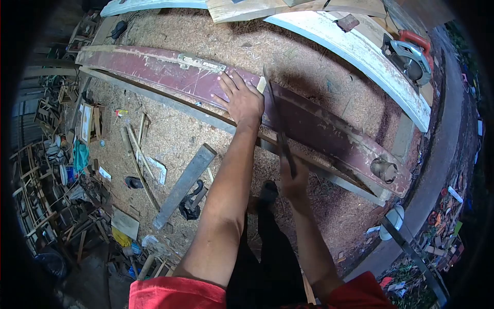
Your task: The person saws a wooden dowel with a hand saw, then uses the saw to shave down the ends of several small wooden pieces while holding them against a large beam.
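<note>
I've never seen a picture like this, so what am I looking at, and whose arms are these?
One camera, worn on a person's head, looks down at their own two bare hands; its wide lens bends the scene. The left hand lies flat on a long dark red plank above sawdust-strewn ground. The right hand grips a long thin dark tool that crosses that plank; its kind is unclear. A circular saw sits top right, a grey board lower left.
</note>
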{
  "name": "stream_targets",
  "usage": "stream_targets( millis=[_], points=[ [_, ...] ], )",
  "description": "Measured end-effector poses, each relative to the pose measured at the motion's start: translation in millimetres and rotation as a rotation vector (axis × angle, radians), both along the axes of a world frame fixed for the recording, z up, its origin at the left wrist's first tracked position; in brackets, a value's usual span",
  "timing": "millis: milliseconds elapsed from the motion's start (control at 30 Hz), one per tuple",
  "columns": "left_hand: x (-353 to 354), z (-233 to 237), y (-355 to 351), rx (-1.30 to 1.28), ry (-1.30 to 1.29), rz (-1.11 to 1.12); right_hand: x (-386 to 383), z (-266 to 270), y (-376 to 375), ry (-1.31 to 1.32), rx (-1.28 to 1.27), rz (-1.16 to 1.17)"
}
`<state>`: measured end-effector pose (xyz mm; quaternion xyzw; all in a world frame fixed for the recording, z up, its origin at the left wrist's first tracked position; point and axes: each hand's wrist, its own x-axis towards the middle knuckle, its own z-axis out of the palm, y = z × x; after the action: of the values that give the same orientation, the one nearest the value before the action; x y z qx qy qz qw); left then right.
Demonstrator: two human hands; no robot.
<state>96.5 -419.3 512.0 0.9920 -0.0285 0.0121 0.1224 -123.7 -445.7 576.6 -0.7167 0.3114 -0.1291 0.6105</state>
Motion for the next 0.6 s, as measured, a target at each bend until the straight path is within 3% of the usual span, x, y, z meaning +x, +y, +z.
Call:
stream_targets(
  millis=[200, 400, 500, 600],
  points=[
    [-1.2, -0.7, 0.3, 0.028, -0.005, -0.006, 43.4, -13.5, -19.1, 0.114, 0.043, -0.025],
    [-3.2, 2.1, 0.5, -0.003, 0.027, 0.014, -15.4, 1.3, 1.5, 0.034, 0.047, -0.030],
    [0.3, 0.0, -0.4, -0.012, 0.013, 0.033, 25.9, -19.5, -18.1, 0.089, 0.049, -0.036],
    [-1.3, 1.6, -1.2, -0.002, 0.020, 0.025, 10.3, -15.5, -16.0, 0.030, -0.124, 0.074]
  ],
)
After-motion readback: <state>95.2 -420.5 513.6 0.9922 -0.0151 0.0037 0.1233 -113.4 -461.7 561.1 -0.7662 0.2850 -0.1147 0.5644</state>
